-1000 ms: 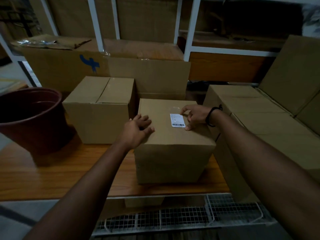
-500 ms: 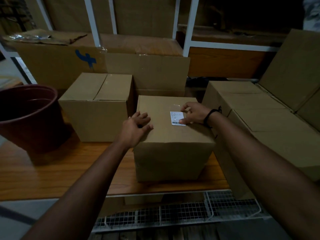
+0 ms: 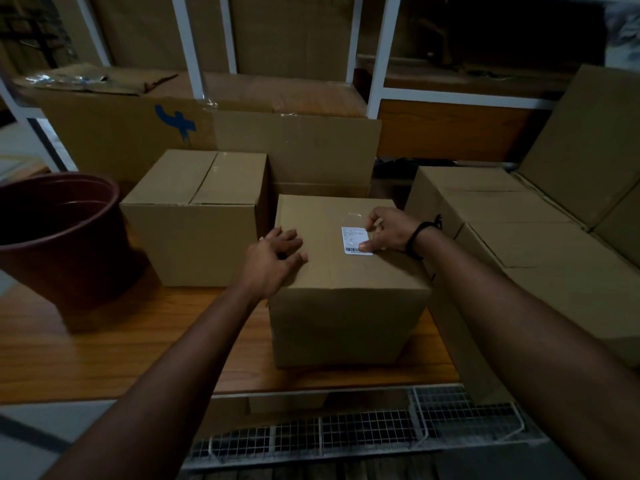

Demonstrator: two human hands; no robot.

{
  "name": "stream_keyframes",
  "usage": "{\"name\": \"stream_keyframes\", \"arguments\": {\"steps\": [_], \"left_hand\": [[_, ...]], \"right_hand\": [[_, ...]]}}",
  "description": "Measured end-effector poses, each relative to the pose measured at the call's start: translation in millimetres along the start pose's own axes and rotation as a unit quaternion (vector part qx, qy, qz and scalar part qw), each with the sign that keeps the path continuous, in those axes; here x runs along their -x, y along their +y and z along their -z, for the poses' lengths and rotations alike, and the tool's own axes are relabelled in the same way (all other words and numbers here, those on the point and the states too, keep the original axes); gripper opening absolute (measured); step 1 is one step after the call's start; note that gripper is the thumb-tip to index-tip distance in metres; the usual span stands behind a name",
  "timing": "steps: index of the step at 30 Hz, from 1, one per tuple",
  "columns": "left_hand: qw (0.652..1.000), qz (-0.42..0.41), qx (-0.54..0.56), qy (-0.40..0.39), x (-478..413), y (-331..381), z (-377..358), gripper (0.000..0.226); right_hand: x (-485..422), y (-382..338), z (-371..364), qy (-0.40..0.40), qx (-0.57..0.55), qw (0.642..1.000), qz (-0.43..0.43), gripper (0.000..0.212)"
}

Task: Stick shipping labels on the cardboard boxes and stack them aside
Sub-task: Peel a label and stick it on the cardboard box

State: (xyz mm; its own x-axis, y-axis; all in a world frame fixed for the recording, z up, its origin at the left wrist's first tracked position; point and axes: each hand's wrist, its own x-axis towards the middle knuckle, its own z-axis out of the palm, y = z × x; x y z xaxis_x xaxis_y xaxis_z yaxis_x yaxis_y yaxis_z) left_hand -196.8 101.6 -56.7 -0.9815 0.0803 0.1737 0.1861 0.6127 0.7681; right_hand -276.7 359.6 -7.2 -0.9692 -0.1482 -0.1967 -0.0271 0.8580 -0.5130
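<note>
A closed cardboard box (image 3: 346,306) stands on the wooden table in front of me. A white shipping label (image 3: 353,239) with a barcode lies flat on the right part of its top. My right hand (image 3: 389,230) rests beside the label, thumb pressing its lower right corner and a fingertip at its upper right corner. My left hand (image 3: 273,261) lies palm down on the top's left edge, fingers spread. A second closed box (image 3: 194,216) stands to the left, touching or nearly touching the first.
A dark red plastic pot (image 3: 59,237) sits at the table's left. Several cardboard boxes (image 3: 519,237) are stacked at the right. A large flat carton with a blue mark (image 3: 138,133) stands behind, before white shelf posts (image 3: 188,46). A wire rack (image 3: 346,434) lies below the table edge.
My right thumb has slid down the label's right edge to its lower corner. My left hand has stayed on the box's left edge.
</note>
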Motion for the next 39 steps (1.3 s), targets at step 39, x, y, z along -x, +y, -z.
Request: {"name": "stream_keyframes", "arguments": {"steps": [39], "left_hand": [[1.0, 0.015, -0.008, 0.0, -1, -8, -2, 0.044]], "right_hand": [[-20, -47, 20, -0.184, 0.216, 0.957, 0.067, 0.059]]}}
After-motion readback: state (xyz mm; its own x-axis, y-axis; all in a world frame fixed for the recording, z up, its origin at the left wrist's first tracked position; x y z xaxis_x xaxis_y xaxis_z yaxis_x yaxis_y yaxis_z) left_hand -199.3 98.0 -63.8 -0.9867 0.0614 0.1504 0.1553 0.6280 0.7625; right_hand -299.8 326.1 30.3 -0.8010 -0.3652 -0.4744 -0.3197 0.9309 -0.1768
